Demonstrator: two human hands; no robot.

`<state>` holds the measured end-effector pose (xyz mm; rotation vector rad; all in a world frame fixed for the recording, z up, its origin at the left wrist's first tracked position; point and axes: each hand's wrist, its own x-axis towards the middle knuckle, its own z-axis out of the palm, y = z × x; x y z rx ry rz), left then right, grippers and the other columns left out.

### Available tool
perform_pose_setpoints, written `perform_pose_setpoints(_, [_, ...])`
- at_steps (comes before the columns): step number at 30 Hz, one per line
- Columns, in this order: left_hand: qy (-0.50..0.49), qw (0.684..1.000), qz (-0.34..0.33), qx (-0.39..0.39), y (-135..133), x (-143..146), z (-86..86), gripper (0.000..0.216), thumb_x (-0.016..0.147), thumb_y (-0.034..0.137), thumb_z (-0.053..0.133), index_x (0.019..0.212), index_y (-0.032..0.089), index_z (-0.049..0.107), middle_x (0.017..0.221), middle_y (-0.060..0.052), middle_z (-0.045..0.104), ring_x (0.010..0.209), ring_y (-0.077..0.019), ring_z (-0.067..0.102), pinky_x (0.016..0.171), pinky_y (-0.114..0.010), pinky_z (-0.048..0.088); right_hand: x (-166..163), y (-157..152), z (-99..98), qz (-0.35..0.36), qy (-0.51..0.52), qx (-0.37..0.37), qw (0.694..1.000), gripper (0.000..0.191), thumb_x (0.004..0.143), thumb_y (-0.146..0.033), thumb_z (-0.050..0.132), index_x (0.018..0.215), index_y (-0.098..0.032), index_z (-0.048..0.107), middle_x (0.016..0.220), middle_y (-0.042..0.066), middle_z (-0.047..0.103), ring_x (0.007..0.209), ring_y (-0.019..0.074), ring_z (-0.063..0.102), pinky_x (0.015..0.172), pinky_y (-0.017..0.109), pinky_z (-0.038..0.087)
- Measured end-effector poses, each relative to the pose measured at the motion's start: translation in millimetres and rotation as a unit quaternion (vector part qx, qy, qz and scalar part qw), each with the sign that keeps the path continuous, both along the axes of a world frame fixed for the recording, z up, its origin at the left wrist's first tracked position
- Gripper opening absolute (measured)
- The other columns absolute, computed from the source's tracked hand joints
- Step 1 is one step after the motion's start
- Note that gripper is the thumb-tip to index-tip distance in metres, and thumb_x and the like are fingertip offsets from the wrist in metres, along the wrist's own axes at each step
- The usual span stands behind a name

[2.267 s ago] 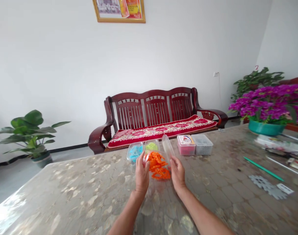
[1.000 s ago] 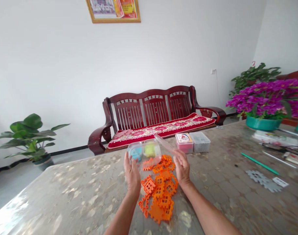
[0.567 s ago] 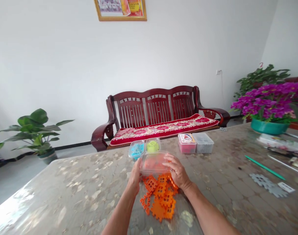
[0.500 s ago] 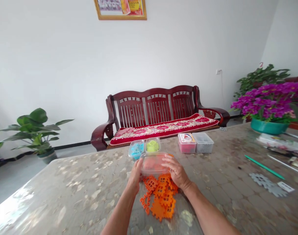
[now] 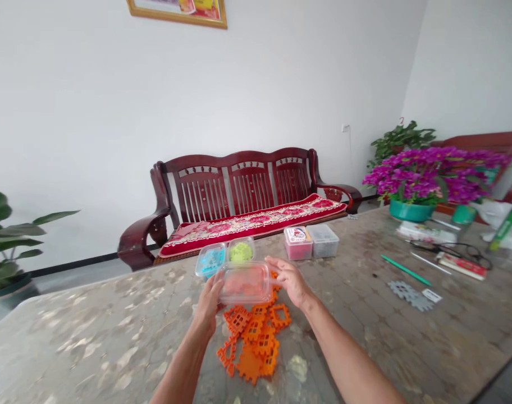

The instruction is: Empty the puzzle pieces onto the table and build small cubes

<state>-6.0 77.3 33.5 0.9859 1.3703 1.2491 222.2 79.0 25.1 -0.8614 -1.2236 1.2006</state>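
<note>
A person's left hand [image 5: 206, 303] pinches the left end of a clear rectangular plastic container [image 5: 244, 282], orange showing through it. The right hand [image 5: 293, 283], fingers loosely spread, is at the container's right edge; whether it touches cannot be told. A pile of orange interlocking tiles [image 5: 251, 359] lies on the container's near side; tubs of blue pieces [image 5: 213, 260] and lime-green pieces [image 5: 241, 252] stand just beyond it.

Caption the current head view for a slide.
Left hand holding a clear container, right hand beside it, orange interlocking pieces heaped on the patterned table.
</note>
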Motion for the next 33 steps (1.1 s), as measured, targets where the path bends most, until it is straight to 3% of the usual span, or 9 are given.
perform_pose_setpoints(3, [0.009, 1.0, -0.015, 0.016, -2, 10, 4.3, 0.055, 0.073, 0.043, 0.059, 0.125, 0.025, 0.058, 0.11, -0.004, 0.065, 0.073, -0.0131, 0.06, 0.057, -0.021, 0.044, 14, -4, 19.5, 0.074, 0.014, -0.093, 0.993, 0.043, 0.08, -0.038, 0.051, 0.12, -0.027, 0.061, 0.129, 0.006, 0.06, 0.118, 0.0267, 0.055, 0.07, 0.034, 0.057])
perform_pose_setpoints(7, [-0.024, 0.998, -0.051, 0.015, -8, 34, 9.0, 0.052, 0.074, 0.041, 0.058, 0.122, 0.023, 0.059, 0.112, -0.007, 0.067, 0.077, -0.0166, 0.063, 0.056, -0.022, 0.045, 27, -16, 29.0, 0.055, -0.094, -0.127, 0.986, 0.06, 0.073, -0.043, 0.068, 0.129, -0.03, 0.051, 0.125, 0.007, 0.062, 0.101, 0.0252, 0.064, 0.053, 0.025, 0.052])
perform_pose_setpoints(9, [-0.044, 0.996, -0.079, 0.006, -14, 47, 9.9, 0.05, 0.076, 0.04, 0.057, 0.122, 0.022, 0.059, 0.112, -0.009, 0.067, 0.083, -0.0199, 0.065, 0.06, -0.025, 0.048, 34, -24, 23.9, 0.028, -0.102, -0.128, 0.986, 0.059, 0.072, -0.038, 0.07, 0.128, -0.03, 0.051, 0.121, 0.007, 0.063, 0.097, 0.0233, 0.065, 0.052, 0.023, 0.051])
perform_pose_setpoints(12, [-0.045, 0.991, -0.122, 0.016, -24, 66, 10.3, 0.051, 0.079, 0.045, 0.056, 0.125, 0.023, 0.058, 0.122, -0.012, 0.063, 0.096, -0.0255, 0.065, 0.073, -0.034, 0.052, 52, -38, 12.4, 0.006, -0.066, -0.129, 0.989, 0.043, 0.076, -0.036, 0.064, 0.118, -0.029, 0.056, 0.113, 0.006, 0.066, 0.095, 0.0217, 0.065, 0.055, 0.026, 0.054])
perform_pose_setpoints(16, [0.027, 0.982, -0.182, 0.054, -34, 74, 10.6, 0.059, 0.082, 0.058, 0.049, 0.13, 0.023, 0.055, 0.136, -0.013, 0.054, 0.116, -0.0291, 0.057, 0.092, -0.042, 0.048, 104, -59, 11.8, -0.042, -0.036, -0.148, 0.988, 0.036, 0.073, -0.033, 0.067, 0.107, -0.024, 0.061, 0.103, 0.006, 0.069, 0.088, 0.022, 0.066, 0.054, 0.029, 0.056])
perform_pose_setpoints(20, [0.119, 0.979, -0.121, 0.115, -26, 53, 4.0, 0.054, 0.077, 0.053, 0.055, 0.118, 0.018, 0.06, 0.131, -0.013, 0.058, 0.121, -0.0292, 0.053, 0.101, -0.042, 0.041, 182, -79, 28.2, -0.087, -0.081, -0.202, 0.972, 0.029, 0.068, -0.031, 0.072, 0.093, -0.02, 0.063, 0.098, 0.008, 0.07, 0.083, 0.0218, 0.068, 0.055, 0.031, 0.057])
perform_pose_setpoints(24, [0.161, 0.976, -0.057, 0.136, -12, 26, -13.5, 0.054, 0.073, 0.05, 0.056, 0.116, 0.017, 0.059, 0.121, -0.012, 0.064, 0.109, -0.028, 0.061, 0.095, -0.041, 0.046, 245, -94, 33.1, -0.121, -0.129, -0.245, 0.953, 0.034, 0.067, -0.035, 0.075, 0.095, -0.02, 0.063, 0.103, 0.01, 0.07, 0.089, 0.0237, 0.068, 0.059, 0.033, 0.059])
perform_pose_setpoints(29, [0.207, 0.967, -0.014, 0.149, -9, 17, -33.1, 0.055, 0.073, 0.049, 0.051, 0.116, 0.017, 0.061, 0.118, -0.012, 0.065, 0.105, -0.0263, 0.063, 0.089, -0.038, 0.05, 272, -96, 14.0, -0.187, -0.219, -0.242, 0.927, 0.034, 0.07, -0.044, 0.072, 0.094, -0.021, 0.067, 0.109, 0.01, 0.07, 0.103, 0.0253, 0.065, 0.069, 0.034, 0.059])
perform_pose_setpoints(33, [0.222, 0.966, -0.007, 0.133, -13, 14, -40.2, 0.056, 0.072, 0.049, 0.05, 0.117, 0.017, 0.061, 0.112, -0.011, 0.067, 0.1, -0.0262, 0.065, 0.087, -0.038, 0.051, 286, -99, -1.0, -0.281, -0.278, -0.13, 0.909, 0.038, 0.084, -0.049, 0.05, 0.104, -0.022, 0.068, 0.114, 0.011, 0.069, 0.109, 0.0254, 0.063, 0.083, 0.04, 0.055])
